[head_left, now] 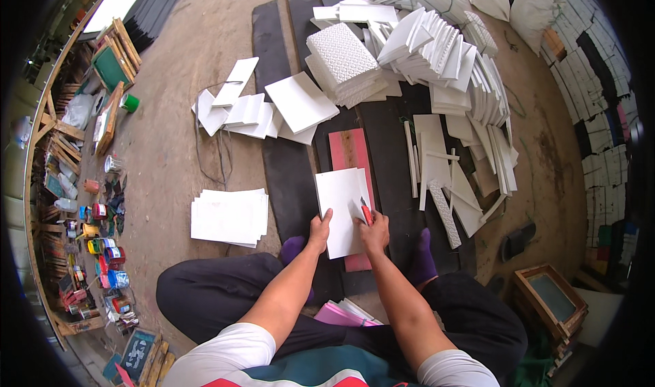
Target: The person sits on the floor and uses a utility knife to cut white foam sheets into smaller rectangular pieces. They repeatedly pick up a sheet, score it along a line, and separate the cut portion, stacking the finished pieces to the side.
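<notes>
A white rectangular board (341, 199), perhaps more than one sheet thick, lies in front of me over a pink plank (351, 152) with a worn brown strip. My left hand (319, 231) grips the board's left edge, thumb on top. In my right hand (374, 234) is a red utility knife (367, 212), held over the board's right edge; those fingers also rest against the board. Whether the blade touches the surface is too small to tell. Dark mats (290, 162) run beneath the plank, between my outstretched legs.
A squared stack of white sheets (230, 218) sits left. Beyond are loose white boards (300, 104), an embossed stack (344, 60) and a leaning pile (437, 53). Narrow offcuts (445, 213) lie right, near a dark slipper (518, 240) and a wooden frame (550, 300). Paint cans (114, 256) line the far left.
</notes>
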### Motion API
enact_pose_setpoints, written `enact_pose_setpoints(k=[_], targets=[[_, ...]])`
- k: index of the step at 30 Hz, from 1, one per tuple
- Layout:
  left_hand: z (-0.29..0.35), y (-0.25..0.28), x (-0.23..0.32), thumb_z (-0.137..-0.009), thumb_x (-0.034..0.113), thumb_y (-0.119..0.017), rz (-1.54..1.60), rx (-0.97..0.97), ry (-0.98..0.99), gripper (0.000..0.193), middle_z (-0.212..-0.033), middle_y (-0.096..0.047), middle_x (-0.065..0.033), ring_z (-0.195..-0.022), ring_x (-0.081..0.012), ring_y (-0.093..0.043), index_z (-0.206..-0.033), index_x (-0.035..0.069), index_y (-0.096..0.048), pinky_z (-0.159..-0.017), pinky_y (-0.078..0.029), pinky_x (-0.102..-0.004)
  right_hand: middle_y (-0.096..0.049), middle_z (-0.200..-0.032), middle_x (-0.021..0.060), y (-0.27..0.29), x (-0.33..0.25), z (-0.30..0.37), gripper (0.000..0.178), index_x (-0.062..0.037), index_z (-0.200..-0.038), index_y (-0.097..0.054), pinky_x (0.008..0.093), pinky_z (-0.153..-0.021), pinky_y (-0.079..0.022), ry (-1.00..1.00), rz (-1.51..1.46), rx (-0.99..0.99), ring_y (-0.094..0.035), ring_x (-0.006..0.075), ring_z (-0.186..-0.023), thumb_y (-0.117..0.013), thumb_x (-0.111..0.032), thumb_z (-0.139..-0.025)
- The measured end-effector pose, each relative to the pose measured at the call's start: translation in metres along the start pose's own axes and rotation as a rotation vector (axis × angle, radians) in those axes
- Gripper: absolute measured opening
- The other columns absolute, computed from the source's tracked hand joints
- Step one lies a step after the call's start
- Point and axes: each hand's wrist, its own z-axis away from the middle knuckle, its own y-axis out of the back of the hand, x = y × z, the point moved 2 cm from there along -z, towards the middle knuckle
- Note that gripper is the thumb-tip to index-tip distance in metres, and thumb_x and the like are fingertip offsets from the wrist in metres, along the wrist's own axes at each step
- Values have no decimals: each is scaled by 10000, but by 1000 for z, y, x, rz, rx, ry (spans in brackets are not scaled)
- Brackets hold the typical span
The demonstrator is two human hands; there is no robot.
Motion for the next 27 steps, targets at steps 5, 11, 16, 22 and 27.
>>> enact_pose_setpoints(k=[5,11,16,22,27], targets=[[-25,-6,21,-1034,436,-666,-58,25,-65,600,-1245,-689,-136,-1150,-209,-619,-1341,-73,-592,-1003,-478,-364,-627,-1285,86,-2,-23,-19,615,-152,-1318,-672,463,-984,-517,10,-56,37,-649,343,-1181,-876,-374,-782],[-27,-13,23,-1025,459,-649,-547,228,-106,722,-1359,-612,-322,-1325,-414,-575,-1407,-121,-454,-1079,-455,-448,-622,-1281,95,-14,-14,-27,621,-140,-1312,-637,465,-978,-520,-14,-34,7,-647,348,-1175,-869,-362,-781],[-14,-24,25,-955,524,-710,-680,243,-126,911,-1357,-581,-396,-1295,-512,-573,-1463,-152,-372,-1071,-472,-492,-617,-1288,96,-12,-12,-30,616,-132,-1312,-648,463,-978,-522,7,-43,-7,-649,347,-1173,-867,-345,-777],[-21,-31,9,-914,520,-758,-629,237,-198,933,-1311,-602,-397,-1246,-514,-602,-1453,-138,-375,-1042,-490,-498,-623,-1270,96,2,-20,-39,607,-127,-1299,-662,462,-976,-526,-1,-19,-3,-655,341,-1166,-875,-330,-767],[-37,-27,-17,-888,505,-787,-773,378,-267,915,-1308,-594,-329,-1235,-484,-594,-1481,-83,-413,-1033,-483,-505,-622,-1282,97,6,-23,-39,649,-148,-1340,-661,467,-966,-534,12,16,-31,-662,345,-1166,-871,-371,-768]])
